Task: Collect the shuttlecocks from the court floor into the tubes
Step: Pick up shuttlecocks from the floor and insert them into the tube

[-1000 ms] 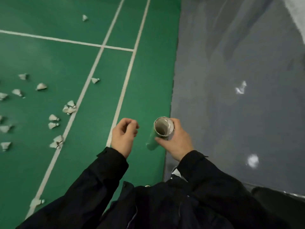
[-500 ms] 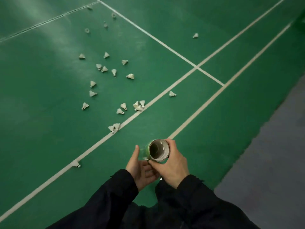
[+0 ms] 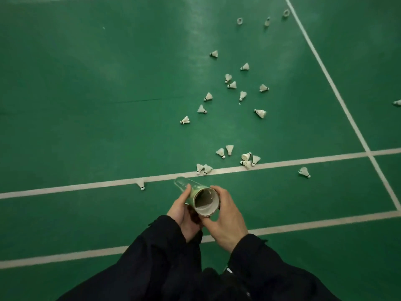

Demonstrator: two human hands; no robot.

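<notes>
Matt cardboard-looking tube point(image 3: 204, 197), faintly glossy court floor point(image 3: 86, 105), feathered shuttlecocks point(image 3: 260, 113)

the green court floor point(image 3: 86, 83) carries white painted lines point(image 3: 282, 163) that cross toward its right side. white shuttlecocks point(image 3: 232, 85) lie scattered over the middle of the floor, most on their sides. a small cluster point(image 3: 247, 159) sits just beside and touching the nearer cross line, a pair point(image 3: 202, 169) lies on that line, one shuttlecock point(image 3: 141, 185) stands on its cork at the line, and another point(image 3: 304, 171) lies apart to the right.
</notes>
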